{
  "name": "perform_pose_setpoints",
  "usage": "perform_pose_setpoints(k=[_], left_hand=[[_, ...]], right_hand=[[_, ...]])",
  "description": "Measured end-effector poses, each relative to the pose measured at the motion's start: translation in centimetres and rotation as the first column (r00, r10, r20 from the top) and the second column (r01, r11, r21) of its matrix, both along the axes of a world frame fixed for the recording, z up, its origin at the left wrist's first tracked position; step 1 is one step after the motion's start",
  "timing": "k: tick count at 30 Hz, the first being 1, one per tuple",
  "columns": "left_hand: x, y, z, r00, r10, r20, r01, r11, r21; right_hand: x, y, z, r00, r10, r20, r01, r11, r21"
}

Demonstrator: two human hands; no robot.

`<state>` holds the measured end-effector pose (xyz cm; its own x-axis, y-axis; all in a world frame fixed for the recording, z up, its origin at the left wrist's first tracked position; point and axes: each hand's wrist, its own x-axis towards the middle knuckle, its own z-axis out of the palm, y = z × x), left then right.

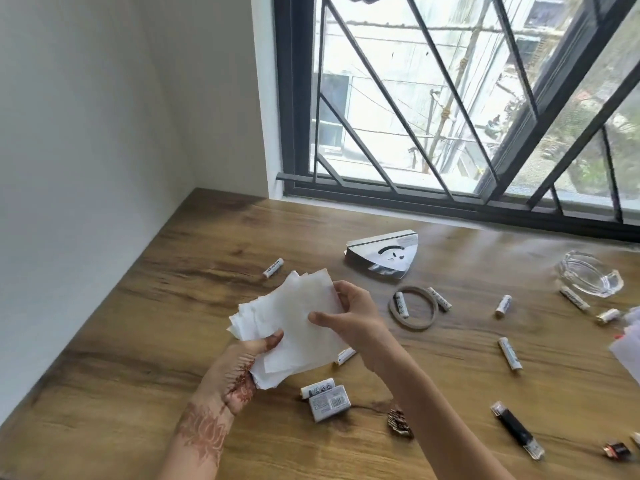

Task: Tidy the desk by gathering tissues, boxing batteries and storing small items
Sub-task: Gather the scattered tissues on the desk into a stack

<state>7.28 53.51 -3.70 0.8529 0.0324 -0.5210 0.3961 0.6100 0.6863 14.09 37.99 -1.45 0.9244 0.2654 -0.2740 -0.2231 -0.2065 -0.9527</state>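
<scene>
A loose stack of white tissues [294, 323] is held above the wooden desk [138, 306]. My left hand [239, 372], marked with henna, grips its lower left corner, thumb on top. My right hand [353, 317] pinches its right edge. A metal triangular tissue holder [384, 254] lies behind. Several white batteries lie scattered: one at the far left [273, 267], one inside a rubber band [401, 304], one half under the tissues [344, 356]. A small battery box [329, 403] sits near the front with a battery [317, 387] beside it.
A glass ashtray [588, 275] stands at the right. A black lighter-like stick [517, 429], a small dark hair clip [400, 422] and a small copper item [614, 449] lie near the front. More white paper [628, 341] shows at the right edge. A barred window runs behind.
</scene>
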Motion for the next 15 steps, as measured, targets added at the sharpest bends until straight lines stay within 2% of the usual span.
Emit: perform_pose_setpoints(k=[5, 8, 11, 13, 15], left_hand=[[1.7, -0.6, -1.0, 0.997, -0.004, -0.083, 0.014, 0.994, 0.112], [2.5, -0.7, -1.6, 0.992, -0.004, -0.122, 0.02, 0.991, 0.131], [3.2, -0.9, -2.0, 0.991, -0.018, -0.132, 0.032, 0.994, 0.107], [3.5, -1.2, -2.0, 0.993, -0.008, -0.117, 0.021, 0.994, 0.108], [3.8, -1.8, -2.0, 0.995, 0.006, -0.104, 0.006, 0.993, 0.115]], right_hand=[[1.8, -2.7, -0.4, 0.992, -0.075, 0.099, 0.082, 0.994, -0.067], [4.8, -5.4, -1.6, 0.947, -0.119, 0.3, 0.186, 0.961, -0.206], [8.2, -8.4, -2.2, 0.894, 0.047, 0.446, 0.204, 0.844, -0.496], [10.8, -10.1, -2.4, 0.862, 0.275, 0.426, 0.121, 0.704, -0.699], [13.2, -11.5, -2.5, 0.814, 0.454, 0.363, 0.04, 0.579, -0.814]])
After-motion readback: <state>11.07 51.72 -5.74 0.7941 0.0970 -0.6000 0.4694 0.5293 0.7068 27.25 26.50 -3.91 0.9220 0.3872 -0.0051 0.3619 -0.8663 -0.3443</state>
